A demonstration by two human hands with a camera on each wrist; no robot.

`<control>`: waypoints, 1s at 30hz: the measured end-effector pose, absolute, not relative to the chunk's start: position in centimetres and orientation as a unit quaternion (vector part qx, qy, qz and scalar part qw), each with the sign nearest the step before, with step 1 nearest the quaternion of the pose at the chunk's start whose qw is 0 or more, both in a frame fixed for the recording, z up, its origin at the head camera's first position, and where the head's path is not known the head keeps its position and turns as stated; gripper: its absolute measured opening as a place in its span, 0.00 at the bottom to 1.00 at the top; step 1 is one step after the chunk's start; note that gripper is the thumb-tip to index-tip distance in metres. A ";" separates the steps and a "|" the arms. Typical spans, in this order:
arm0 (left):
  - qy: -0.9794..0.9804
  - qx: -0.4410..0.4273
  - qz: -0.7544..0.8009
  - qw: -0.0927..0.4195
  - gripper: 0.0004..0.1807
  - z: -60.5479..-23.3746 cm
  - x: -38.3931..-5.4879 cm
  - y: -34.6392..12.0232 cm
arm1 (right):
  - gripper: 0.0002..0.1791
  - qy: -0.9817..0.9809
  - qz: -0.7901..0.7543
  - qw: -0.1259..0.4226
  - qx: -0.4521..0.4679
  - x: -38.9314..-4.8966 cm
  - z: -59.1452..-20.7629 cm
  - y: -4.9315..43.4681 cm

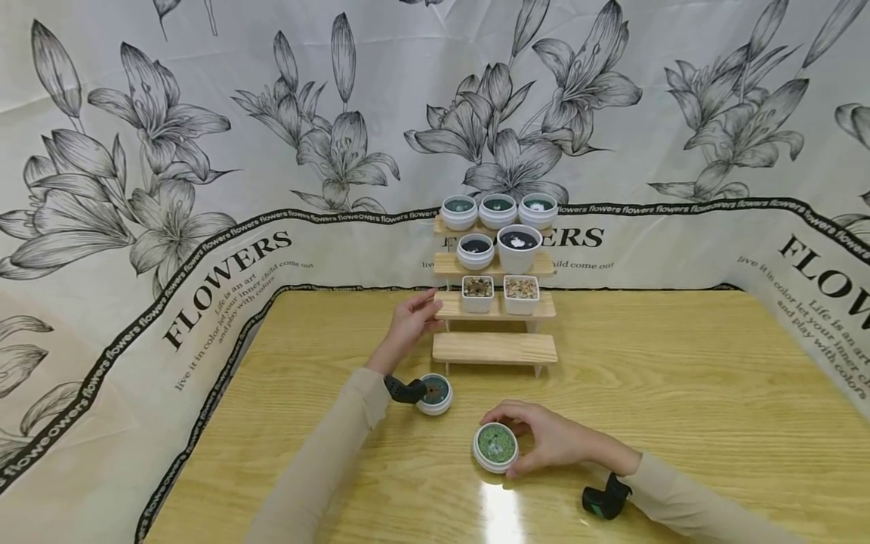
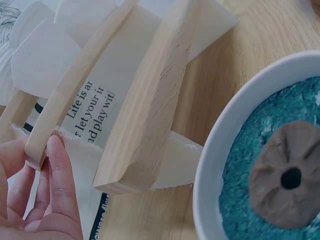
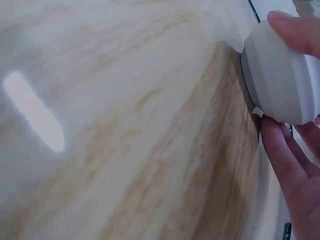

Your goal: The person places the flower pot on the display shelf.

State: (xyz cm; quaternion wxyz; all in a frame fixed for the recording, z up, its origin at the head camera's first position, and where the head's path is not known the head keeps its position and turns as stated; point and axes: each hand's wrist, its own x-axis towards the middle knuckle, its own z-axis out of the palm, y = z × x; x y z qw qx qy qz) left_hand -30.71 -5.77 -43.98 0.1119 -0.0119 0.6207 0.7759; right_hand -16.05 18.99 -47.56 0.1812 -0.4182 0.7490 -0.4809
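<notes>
A tiered wooden stand [image 1: 495, 347] carries several small white pots. My left hand [image 1: 411, 319] pinches the left end of its second board from the bottom [image 2: 75, 82], thumb on one face and fingertips on the other. Below that wrist, a round white pot [image 1: 434, 394] with teal filling and a brown flower-like piece [image 2: 286, 175] sits on the table. My right hand [image 1: 544, 437] grips a round white pot [image 1: 495, 447] filled with speckled green, thumb on the near side and fingers around the far side. In the right wrist view this white pot [image 3: 280, 75] is close over the tabletop.
Three round pots [image 1: 498, 211] line the top board. Below them stand a small dark-filled pot [image 1: 475, 251] and a taller one [image 1: 519, 249], then two square pebble-filled pots [image 1: 478, 294]. A flower-printed cloth [image 1: 381, 257] hangs behind the wooden table [image 1: 680, 393].
</notes>
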 end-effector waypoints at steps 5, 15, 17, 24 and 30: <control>0.624 -0.011 0.772 0.119 0.26 -44.2 -31.0 -5.8 | 0.34 0.741 -0.490 0.185 -0.420 -16.1 -47.6 18.9; 0.660 -0.016 0.744 0.098 0.25 -43.5 -30.9 -5.5 | 0.34 0.779 -0.467 0.174 -0.380 -16.7 -46.8 19.0; 0.674 -0.021 0.733 0.085 0.24 -43.3 -30.7 -5.4 | 0.35 0.788 -0.462 0.166 -0.371 -16.8 -46.3 19.0; 0.683 -0.027 0.726 0.076 0.23 -42.8 -30.3 -5.3 | 0.37 0.817 -0.457 0.115 -0.331 -17.9 -44.6 18.4; 0.690 -0.013 0.721 0.069 0.23 -42.9 -30.5 -5.3 | 0.38 0.834 -0.472 0.063 -0.280 -18.9 -43.5 18.0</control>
